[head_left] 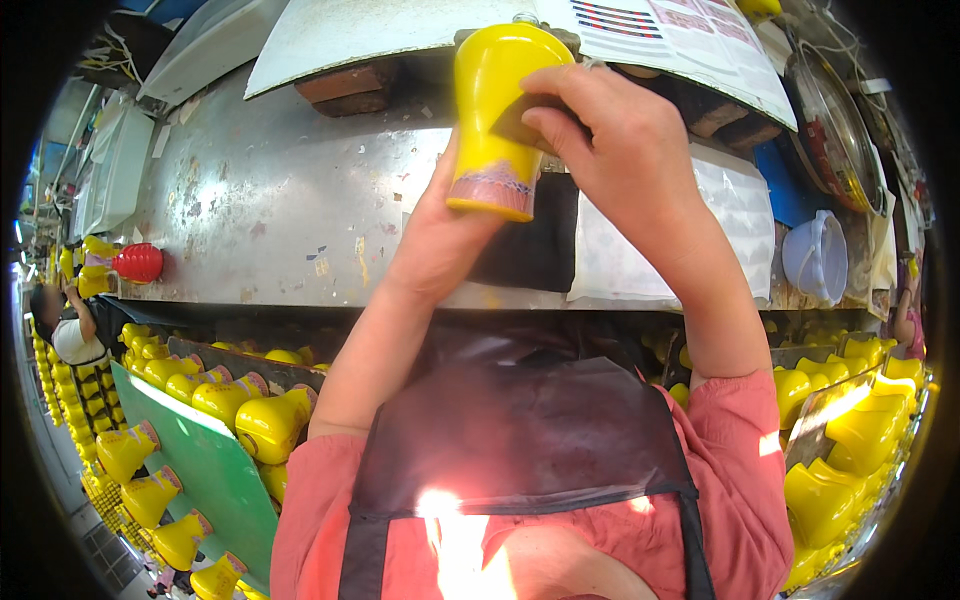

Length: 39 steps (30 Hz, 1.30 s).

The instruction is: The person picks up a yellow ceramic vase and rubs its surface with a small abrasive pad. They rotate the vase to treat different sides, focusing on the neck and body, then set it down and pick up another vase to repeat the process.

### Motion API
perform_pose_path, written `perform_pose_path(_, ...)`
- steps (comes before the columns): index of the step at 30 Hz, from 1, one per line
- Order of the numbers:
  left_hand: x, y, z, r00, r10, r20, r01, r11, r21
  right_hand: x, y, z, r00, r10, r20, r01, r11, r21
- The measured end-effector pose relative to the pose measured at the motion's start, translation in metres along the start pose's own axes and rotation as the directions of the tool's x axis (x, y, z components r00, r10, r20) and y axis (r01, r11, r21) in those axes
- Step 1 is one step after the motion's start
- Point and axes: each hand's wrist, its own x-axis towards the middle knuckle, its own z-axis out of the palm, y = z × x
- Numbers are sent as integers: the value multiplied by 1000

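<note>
A glossy yellow vase [487, 85] is held up over the workbench, its wide end away from me. Around its narrower near end runs a pink and lilac patterned band [492, 188]. My left hand [447, 240] grips the vase from behind and below, with most of its fingers hidden. Pinched between the thumb and fingers of my right hand [622, 125] is a thin dark flat piece, like a scraper [515, 124], which lies against the vase's side. Under my hands is a black cloth or pad [545, 240].
White patterned sheets [680, 240] lie right on the metal bench [270, 210]. Beyond, a white board [370, 35] rests on bricks [350, 85]. A pale bucket [815, 258] stands right, a red ribbed object [138, 262] left. Yellow vases [270, 425] fill racks both sides. Another person [80, 330] is far left.
</note>
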Motion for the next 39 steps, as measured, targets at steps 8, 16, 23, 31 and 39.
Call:
perform_pose_path(8,0,-2,4,998,37,-57,-25,980,197,6,-6,-3,993,-24,117,39,992,-122)
perform_pose_path(16,-5,2,11,996,6,-89,16,967,254,7,-4,-10,966,-141,216,138,990,32)
perform_pose_path(23,-3,4,11,997,3,-75,0,999,43,-5,4,2,1000,-14,7,11,970,243)
perform_pose_path(31,-8,2,0,994,-75,-78,57,975,-216,-26,-9,10,948,312,-60,-247,845,474)
perform_pose_path(39,-5,2,4,998,-53,-35,36,928,-370,-38,-9,34,842,531,-89,-339,651,679)
